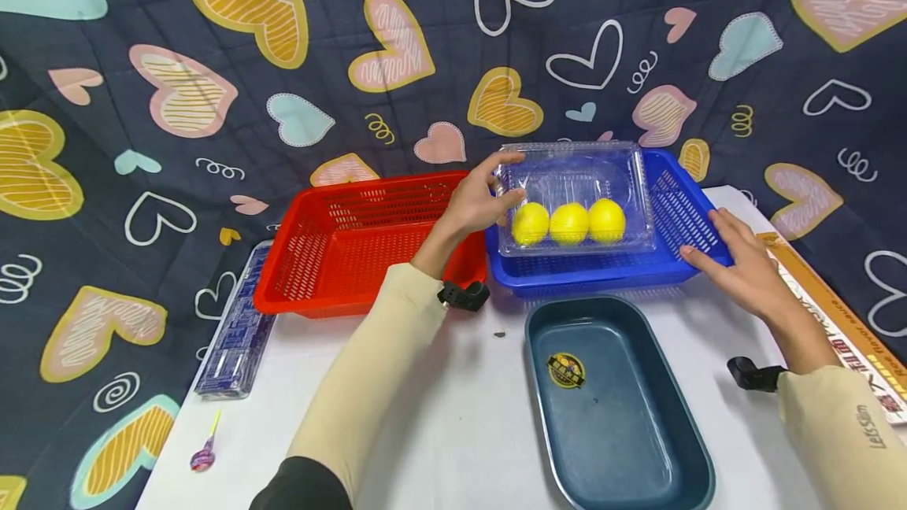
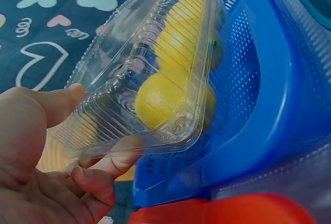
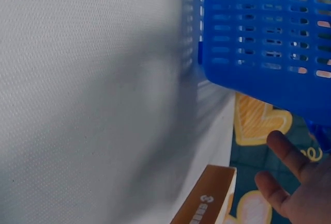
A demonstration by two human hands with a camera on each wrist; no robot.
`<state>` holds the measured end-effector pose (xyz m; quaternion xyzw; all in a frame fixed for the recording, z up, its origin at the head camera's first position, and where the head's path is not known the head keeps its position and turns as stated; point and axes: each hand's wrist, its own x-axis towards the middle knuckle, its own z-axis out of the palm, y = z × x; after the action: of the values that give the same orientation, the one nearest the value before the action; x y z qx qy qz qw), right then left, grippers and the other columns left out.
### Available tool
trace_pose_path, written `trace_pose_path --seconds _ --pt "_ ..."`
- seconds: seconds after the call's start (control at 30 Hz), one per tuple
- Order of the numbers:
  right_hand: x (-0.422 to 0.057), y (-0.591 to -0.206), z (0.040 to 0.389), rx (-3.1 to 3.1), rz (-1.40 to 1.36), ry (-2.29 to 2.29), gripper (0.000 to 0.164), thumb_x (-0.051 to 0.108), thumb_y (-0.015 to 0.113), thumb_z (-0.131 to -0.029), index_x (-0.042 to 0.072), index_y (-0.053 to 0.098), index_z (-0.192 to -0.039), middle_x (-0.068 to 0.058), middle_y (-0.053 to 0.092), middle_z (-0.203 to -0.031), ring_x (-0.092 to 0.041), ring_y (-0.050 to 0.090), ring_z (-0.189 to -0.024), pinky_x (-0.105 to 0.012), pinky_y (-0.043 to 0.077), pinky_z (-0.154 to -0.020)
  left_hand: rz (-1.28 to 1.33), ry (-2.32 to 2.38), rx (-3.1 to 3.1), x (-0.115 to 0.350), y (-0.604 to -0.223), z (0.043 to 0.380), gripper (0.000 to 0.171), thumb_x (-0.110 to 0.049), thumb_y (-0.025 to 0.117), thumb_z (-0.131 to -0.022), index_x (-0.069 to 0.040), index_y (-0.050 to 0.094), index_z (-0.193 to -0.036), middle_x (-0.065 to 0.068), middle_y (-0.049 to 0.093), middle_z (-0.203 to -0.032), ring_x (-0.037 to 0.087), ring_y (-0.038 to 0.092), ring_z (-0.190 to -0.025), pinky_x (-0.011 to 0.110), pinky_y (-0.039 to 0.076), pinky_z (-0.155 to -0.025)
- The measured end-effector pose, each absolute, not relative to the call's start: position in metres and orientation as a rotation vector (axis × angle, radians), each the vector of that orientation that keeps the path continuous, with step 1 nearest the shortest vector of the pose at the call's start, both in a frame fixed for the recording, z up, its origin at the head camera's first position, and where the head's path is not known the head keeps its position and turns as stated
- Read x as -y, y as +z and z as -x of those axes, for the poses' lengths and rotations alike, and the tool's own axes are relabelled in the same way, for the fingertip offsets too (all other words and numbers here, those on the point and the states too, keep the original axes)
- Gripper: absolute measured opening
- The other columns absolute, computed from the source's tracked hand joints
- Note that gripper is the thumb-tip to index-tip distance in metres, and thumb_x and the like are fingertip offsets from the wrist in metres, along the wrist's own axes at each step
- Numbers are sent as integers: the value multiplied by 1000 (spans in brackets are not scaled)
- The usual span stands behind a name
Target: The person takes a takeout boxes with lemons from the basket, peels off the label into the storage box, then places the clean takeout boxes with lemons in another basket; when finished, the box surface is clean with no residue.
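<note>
My left hand (image 1: pixel 476 199) grips a clear plastic clamshell box (image 1: pixel 567 168) by its left end, thumb on one face and fingers round the lower edge. Behind its clear wall, three yellow lemons (image 1: pixel 569 223) sit in a row along the near side. The tilted box overlaps the blue basket (image 1: pixel 602 283) in the head view. At that basket's right end, my right hand (image 1: pixel 744 270) has its thumb and fingers spread beside the rim. Two of its fingertips (image 3: pixel 279 140) show below the basket in the right wrist view.
A red basket (image 1: pixel 368 254) stands left of the blue one. In front lies a dark teal tray (image 1: pixel 616 431). A lollipop (image 1: pixel 202 459) and a clear-and-blue package (image 1: pixel 237 329) lie at the left table edge; an orange-and-white box (image 1: pixel 836 313) lies far right. Heart-patterned cloth hangs behind.
</note>
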<state>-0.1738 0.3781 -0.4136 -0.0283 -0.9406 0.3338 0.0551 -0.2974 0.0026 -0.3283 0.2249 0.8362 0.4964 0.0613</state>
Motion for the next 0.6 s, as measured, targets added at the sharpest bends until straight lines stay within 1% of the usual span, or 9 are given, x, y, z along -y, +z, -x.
trace_pose_path --seconds 0.13,0.27,0.37,0.5,0.6 --pt "-378 -413 175 2855 83 1016 89 46 53 -100 3 6 -163 -26 -2 -170 -59 4 -152 -81 9 -113 -649 1462 -2555 -10 -334 303 54 -17 71 -96 -27 53 -146 13 58 -89 31 66 -61 30 57 -57" --pt "-379 -412 174 2860 93 1013 89 46 52 -101 4 5 -163 -25 -3 -170 -59 4 -152 -81 8 -113 -642 1408 -2586 -19 -337 307 53 -18 71 -95 -26 53 -145 12 57 -80 32 67 -61 27 54 -53" --pt "-378 -412 173 2861 101 1017 89 46 53 -101 4 5 -163 -25 -3 -170 -59 4 -152 -82 9 -113 -645 1344 -2628 -27 -339 310 53 -20 71 -96 -26 52 -145 9 57 -72 34 69 -63 26 50 -52" --pt "-378 -412 173 2870 109 1023 89 47 52 -101 5 4 -163 -25 -4 -170 -59 3 -152 -82 9 -113 -631 1272 -2663 -35 -341 314 52 -23 70 -96 -26 52 -145 4 57 -64 38 71 -69 28 47 -54" --pt "-378 -413 174 2881 114 1024 89 48 51 -101 5 3 -163 -24 -6 -170 -59 3 -151 -82 9 -112 -606 1238 -2673 -40 -344 316 52 -24 70 -97 -26 51 -145 4 57 -65 37 73 -72 29 50 -59"
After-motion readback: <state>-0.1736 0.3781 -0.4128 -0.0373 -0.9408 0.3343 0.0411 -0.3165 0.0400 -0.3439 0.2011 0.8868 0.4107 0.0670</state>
